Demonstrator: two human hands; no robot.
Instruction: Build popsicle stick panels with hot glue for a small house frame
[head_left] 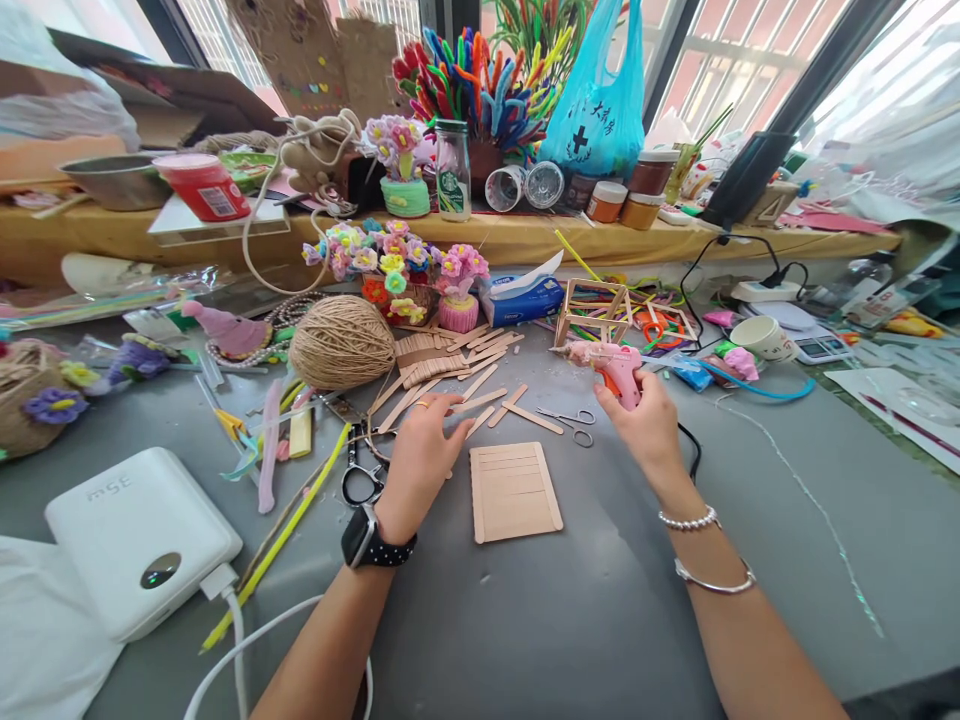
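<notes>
Fingers of the right hand wrap the glue gun; left hand fingers rest spread beside the stick panel.

A pink glue gun is right of the frame centre, held up above the grey table, its nozzle pointing left. Below the centre a flat panel of wooden sticks, joined side by side, lies on the table. Loose wooden sticks lie scattered just above it.

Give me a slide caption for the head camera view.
Right hand grips a pink glue gun; left hand reaches loose craft sticks beside a stick panel.
</notes>
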